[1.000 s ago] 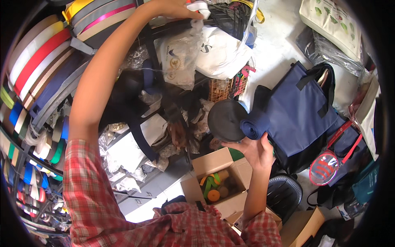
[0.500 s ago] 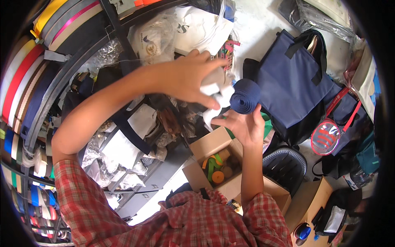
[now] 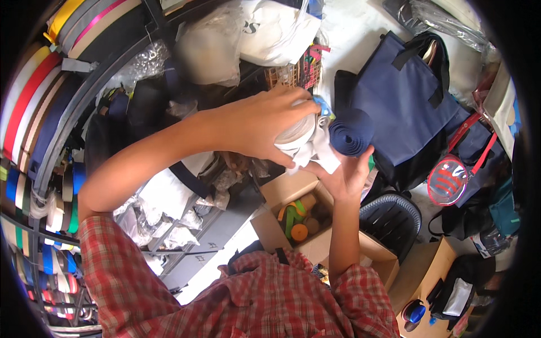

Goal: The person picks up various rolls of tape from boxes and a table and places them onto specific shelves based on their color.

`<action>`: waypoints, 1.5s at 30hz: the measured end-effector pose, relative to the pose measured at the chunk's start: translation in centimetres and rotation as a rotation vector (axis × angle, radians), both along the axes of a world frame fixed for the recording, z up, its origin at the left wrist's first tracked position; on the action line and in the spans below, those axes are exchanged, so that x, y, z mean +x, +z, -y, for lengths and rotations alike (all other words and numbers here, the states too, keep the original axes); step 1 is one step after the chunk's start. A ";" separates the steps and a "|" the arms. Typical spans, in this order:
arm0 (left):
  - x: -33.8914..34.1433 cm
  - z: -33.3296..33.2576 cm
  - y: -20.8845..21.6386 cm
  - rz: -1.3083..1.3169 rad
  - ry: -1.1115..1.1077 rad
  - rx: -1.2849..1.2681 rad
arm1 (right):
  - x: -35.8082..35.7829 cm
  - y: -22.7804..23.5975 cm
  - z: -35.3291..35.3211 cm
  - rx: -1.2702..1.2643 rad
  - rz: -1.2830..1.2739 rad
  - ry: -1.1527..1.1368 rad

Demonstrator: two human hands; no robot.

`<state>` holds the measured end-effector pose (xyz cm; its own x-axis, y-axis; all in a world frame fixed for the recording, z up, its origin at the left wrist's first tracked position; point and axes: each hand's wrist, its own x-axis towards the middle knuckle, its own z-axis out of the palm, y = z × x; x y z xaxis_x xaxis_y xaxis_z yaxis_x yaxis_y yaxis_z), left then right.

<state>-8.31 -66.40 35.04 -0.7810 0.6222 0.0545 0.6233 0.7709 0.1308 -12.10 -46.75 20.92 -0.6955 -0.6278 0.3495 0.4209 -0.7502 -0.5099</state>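
Observation:
My left hand (image 3: 265, 121) is closed over a roll of white webbing (image 3: 297, 137) from its far and left sides. Loose white ends of the strap (image 3: 322, 155) hang off the roll toward my right hand. A coiled navy blue webbing roll (image 3: 350, 133) rests in my right hand (image 3: 345, 179), palm up, its spiral edge facing me. The two rolls are close together, above an open cardboard box (image 3: 265, 225). In that box lie an orange roll (image 3: 299, 232) and green strapping (image 3: 290, 225), among other rolls.
Racks of coloured webbing reels (image 3: 28, 107) curve along the left. A navy bag (image 3: 400, 107) leans at the right, near a red-strapped clear pouch (image 3: 448, 180). A black basket-like tray (image 3: 390, 225) stands beside the box. Grey drawers (image 3: 208, 242) lie below the left forearm.
Both hands have shifted slightly right with their rolls. The white roll has turned, showing more of its coil, and its loose ends now hang nearer my right hand.

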 end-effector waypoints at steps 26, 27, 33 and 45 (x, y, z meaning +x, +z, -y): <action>12.2 -2.0 -40.5 0.565 0.697 0.679 | 3.5 -8.3 -3.3 -0.689 0.358 0.179; 11.6 -2.3 -43.0 0.562 0.695 0.682 | 3.6 -8.8 -3.5 -0.664 0.401 0.136; 10.7 -3.3 -52.2 0.723 0.909 0.217 | 4.4 -10.1 -3.5 -0.597 0.375 0.102; 14.9 0.7 -67.8 1.150 1.391 1.482 | 4.5 -7.8 0.6 -0.951 0.580 0.235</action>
<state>6.55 -67.07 -32.71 -0.5727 -0.1499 -0.8059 -0.7088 -0.4034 0.5787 -7.57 -47.34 13.16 -0.8076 -0.4164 0.4177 0.5892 -0.6005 0.5406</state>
